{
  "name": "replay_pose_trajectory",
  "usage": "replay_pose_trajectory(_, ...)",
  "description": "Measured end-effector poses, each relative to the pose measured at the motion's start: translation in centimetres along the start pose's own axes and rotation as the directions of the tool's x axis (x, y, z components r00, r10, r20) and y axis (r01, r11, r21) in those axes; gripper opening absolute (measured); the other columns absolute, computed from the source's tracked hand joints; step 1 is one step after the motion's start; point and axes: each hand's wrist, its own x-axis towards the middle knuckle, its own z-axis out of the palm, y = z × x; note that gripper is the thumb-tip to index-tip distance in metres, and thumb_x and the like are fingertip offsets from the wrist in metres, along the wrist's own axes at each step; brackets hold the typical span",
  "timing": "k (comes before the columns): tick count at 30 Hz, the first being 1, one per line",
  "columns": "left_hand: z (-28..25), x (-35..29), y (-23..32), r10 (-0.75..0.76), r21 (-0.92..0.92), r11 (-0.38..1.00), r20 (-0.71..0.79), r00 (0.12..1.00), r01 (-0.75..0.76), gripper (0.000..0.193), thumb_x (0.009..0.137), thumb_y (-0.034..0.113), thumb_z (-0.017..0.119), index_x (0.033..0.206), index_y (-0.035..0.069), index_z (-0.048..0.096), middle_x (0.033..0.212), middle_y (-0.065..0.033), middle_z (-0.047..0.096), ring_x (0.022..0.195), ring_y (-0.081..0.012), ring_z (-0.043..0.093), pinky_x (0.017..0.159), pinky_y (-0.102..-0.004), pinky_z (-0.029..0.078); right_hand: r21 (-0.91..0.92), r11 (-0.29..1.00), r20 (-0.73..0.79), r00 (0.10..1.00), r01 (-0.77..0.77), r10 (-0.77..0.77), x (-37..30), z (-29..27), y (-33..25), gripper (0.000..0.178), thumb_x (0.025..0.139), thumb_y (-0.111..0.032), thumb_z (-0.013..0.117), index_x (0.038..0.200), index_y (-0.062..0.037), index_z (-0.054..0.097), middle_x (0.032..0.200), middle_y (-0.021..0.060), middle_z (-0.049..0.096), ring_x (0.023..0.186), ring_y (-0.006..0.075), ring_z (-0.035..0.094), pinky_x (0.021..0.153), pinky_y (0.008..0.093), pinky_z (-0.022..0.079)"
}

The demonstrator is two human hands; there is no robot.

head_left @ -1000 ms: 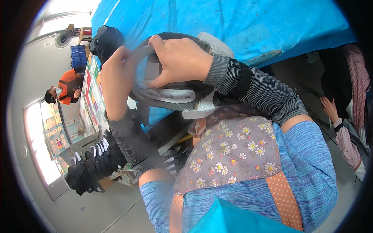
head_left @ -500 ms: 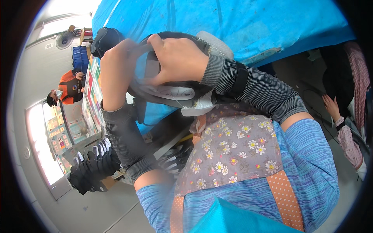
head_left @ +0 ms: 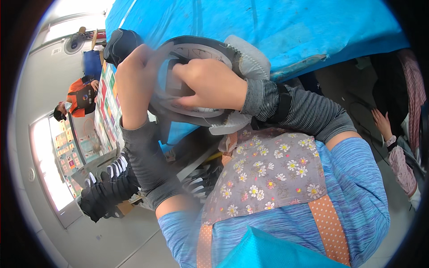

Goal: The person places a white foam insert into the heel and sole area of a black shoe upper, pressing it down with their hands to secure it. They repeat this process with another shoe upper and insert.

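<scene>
In front of me, at the edge of the blue-covered table (head_left: 313, 27), is a black shoe upper (head_left: 225, 43) with a pale lining marked by hand. Whitish pieces with zigzag stitching (head_left: 254, 56) stick out at its right end. My left hand (head_left: 134, 80), blurred, is closed on its left rim. My right hand (head_left: 212, 82) reaches over the lining with bent fingers; forefinger and thumb are a little apart in the opening, the other fingers hidden. It appears closed on the upper. A rounded black shoe part (head_left: 121, 47) lies just beyond my left hand.
A row of black shoe parts with white tabs (head_left: 114, 178) stands lower left. A person in orange (head_left: 80, 99) is beside a colourful panelled table (head_left: 106, 96). At the right, another person's hand (head_left: 381, 123) hangs near dark cables. A light-coloured bar (head_left: 194, 167) runs under the table.
My right hand has moved from the upper's far rim down into its opening, baring more of the pale lining on the far side. My left hand stays at the left rim, still blurred.
</scene>
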Motion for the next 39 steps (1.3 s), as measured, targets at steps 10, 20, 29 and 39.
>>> replay_pose_trajectory(10,1.6,-3.4,-2.6,-0.045,-0.888,0.457,0.033,0.998,0.05,0.088,0.099,0.069,0.023,0.138,-0.007,0.05,0.14,-0.0173,0.054,0.133,-0.0258,0.047,0.113,-0.0383,0.033,0.223,0.968,-0.155,0.985,0.115,-0.082,-0.7,2.5,0.0,0.019,0.086,-0.015,0.065,0.102,-0.0051,0.07,0.083,0.0123,0.069,0.082,0.0306,0.068,0.071,0.0413,0.055)
replay_pose_trajectory(20,7.0,-4.7,-0.2,-0.165,-0.958,0.261,-0.162,0.973,-0.116,0.077,0.104,0.059,0.026,0.144,-0.006,0.039,0.149,-0.0195,0.044,0.139,-0.0291,0.041,0.118,-0.042,0.026,0.096,0.987,-0.151,0.982,0.129,-0.113,-0.3,3.5,-0.2,0.021,0.077,-0.009,0.063,0.097,-0.0023,0.065,0.071,0.0139,0.066,0.068,0.0311,0.069,0.06,0.0394,0.054)
replay_pose_trajectory(29,7.5,-5.2,1.3,-0.212,-0.944,0.286,-0.23,0.95,-0.165,0.061,0.107,0.043,0.025,0.137,-0.005,0.048,0.139,-0.0193,0.054,0.131,-0.0293,0.05,0.113,-0.0416,0.034,0.02,0.991,-0.177,0.976,0.132,-0.127,-0.5,4.5,-0.9,0.02,0.075,-0.008,0.066,0.094,-0.0021,0.062,0.071,0.0123,0.067,0.067,0.0279,0.07,0.058,0.0369,0.054)
replay_pose_trajectory(39,7.8,-4.7,1.6,-0.28,-0.932,0.3,-0.288,0.916,-0.202,0.058,0.108,0.041,0.025,0.136,-0.003,0.05,0.138,-0.0175,0.055,0.13,-0.0282,0.05,0.114,-0.0404,0.033,0.111,0.989,-0.02,0.995,0.101,-0.1,-0.2,3.0,-0.7,0.027,0.074,-0.004,0.068,0.098,-0.0026,0.057,0.085,0.0147,0.065,0.082,0.0357,0.065,0.069,0.0436,0.052)
